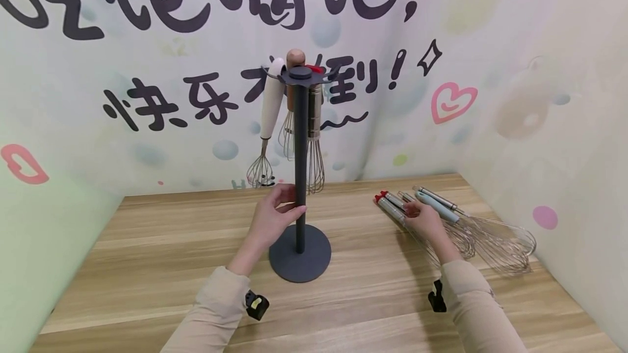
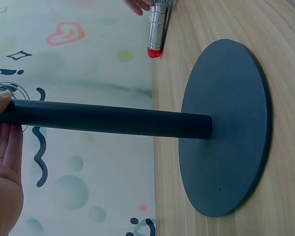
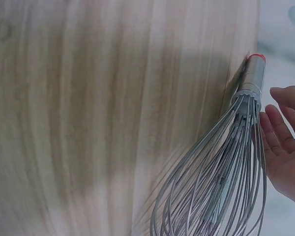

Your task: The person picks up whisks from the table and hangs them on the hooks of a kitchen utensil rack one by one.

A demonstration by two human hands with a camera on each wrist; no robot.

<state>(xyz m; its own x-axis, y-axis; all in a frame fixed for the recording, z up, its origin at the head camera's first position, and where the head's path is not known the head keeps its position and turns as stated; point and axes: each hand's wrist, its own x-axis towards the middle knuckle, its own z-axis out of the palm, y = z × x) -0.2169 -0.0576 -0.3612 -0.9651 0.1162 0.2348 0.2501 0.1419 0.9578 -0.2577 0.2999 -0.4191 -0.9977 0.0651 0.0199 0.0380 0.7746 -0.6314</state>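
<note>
L hand grips the pole of the dark stand, thumb on one side, fingers on the other, a bit above the round base. Stand's upright on the wood-grain table, approx mid-view. Hooks up top carry a white-handled whisk, a wood-handled whisk & a steel-handled whisk, all w/ wires hanging down; pole & top block bits of the last two in head view

R hand is over the loose whisks at table's R side, thumb & fingers apart, loosely bent, right by the near red-tipped whisk; can't tell if it's touching. 2nd red-tipped whisk lies just behind, partly hidden by the hand. Next along, a blue-handled whisk w/ a steel whisk behind it, wires overlapping, so hard to tell which loops go w/ which handle. R wrist view: wires bunch up beside the fingers

Table btwn stand & pile separates the 2 hands. Bkgd: pale printed backdrop w/ blk lettering & pink heart. Light sleeves on both arms, blk device nr L wrist, another nr R
</note>
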